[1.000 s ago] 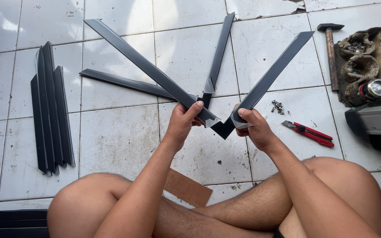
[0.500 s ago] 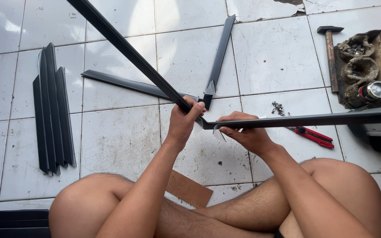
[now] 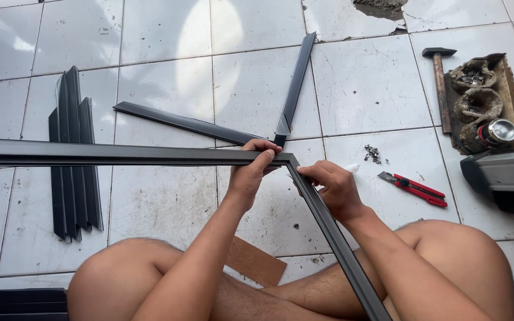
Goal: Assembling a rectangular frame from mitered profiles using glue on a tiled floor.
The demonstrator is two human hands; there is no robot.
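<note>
I sit cross-legged on a white tiled floor. Two dark mitred frame strips meet in a corner in front of me. My left hand (image 3: 256, 170) grips the long strip (image 3: 102, 153) that runs off to the left, right at the corner joint. My right hand (image 3: 332, 187) holds the other strip (image 3: 335, 249), which slants down across my right leg. Both hands press close to the joint (image 3: 290, 159).
Two loose dark strips (image 3: 295, 89) (image 3: 179, 122) lie on the tiles beyond the joint. A stack of strips (image 3: 74, 156) lies at left. Small screws (image 3: 372, 153), a red utility knife (image 3: 414, 188), a hammer (image 3: 441, 86), a tray of odds (image 3: 488, 104) and a grey case (image 3: 507, 178) lie right. Cardboard (image 3: 257, 263) sits under my arms.
Both strips have swung round: the left one from pointing up-left to lying level leftward, the right one from pointing right to slanting down over my leg. They now form a corner.
</note>
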